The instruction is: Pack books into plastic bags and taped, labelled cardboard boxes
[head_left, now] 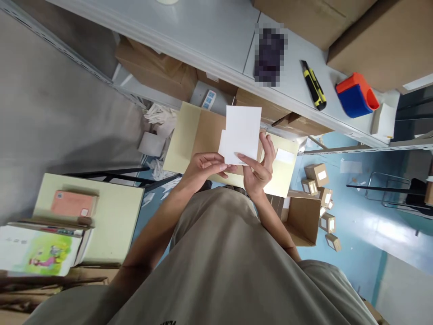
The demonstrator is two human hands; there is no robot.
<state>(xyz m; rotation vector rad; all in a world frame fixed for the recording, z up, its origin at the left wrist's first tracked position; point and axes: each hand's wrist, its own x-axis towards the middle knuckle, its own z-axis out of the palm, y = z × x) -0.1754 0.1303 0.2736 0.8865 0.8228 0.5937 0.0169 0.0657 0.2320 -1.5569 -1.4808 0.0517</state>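
Observation:
Two white cards are held up over the work table. The larger white card overlaps a second white card, which shows only at its lower left. My left hand grips the cards at their lower left corner, thumb in front. My right hand holds the larger card's lower right, one digit lying across its face and other fingers curled beside the right edge. Below them lies a flat brown cardboard piece on the pale yellow table. A small white paper rests right of my right hand.
On the grey shelf ahead lie a yellow-black utility knife and a red-blue tape dispenser. An open cardboard box stands at the right, with several small boxes on the blue floor. Books are stacked at the left.

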